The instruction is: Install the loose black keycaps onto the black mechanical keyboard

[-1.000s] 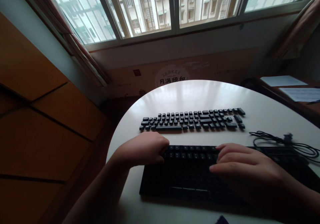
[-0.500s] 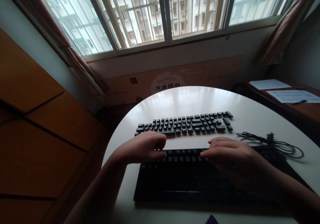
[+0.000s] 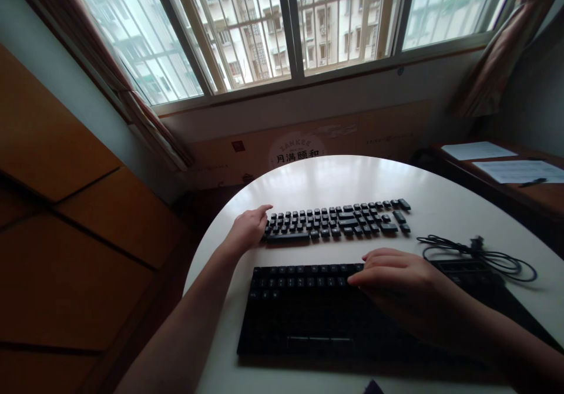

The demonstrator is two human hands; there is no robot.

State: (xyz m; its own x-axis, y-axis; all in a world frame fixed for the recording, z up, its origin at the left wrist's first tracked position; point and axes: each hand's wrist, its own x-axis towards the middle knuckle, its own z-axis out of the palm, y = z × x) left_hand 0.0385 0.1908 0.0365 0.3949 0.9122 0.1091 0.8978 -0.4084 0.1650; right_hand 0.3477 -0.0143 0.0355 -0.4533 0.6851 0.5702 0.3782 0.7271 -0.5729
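While right hand (image 3: 396,279) stays, left hand (image 3: 248,228) apparently reached keycaps (image 3: 337,219).

White round table (image 3: 440,191) bears keyboard (image 3: 308,312), loose keycaps (image 3: 339,221), seemingly a cable (image 3: 484,256).

On the table (image 3: 440,194), loose keycaps (image 3: 337,221) lie behind the keyboard (image 3: 308,312); cable (image 3: 480,256) to its right.

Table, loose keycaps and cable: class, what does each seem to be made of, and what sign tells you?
Table: white, glossy, likely laminate or painted board; window glare mirrors on it.
Keycaps: black matte, probably moulded plastic; small, uniform, no shine.
Cable: thin black, likely rubber or plastic sheathed; lies in loose loops.
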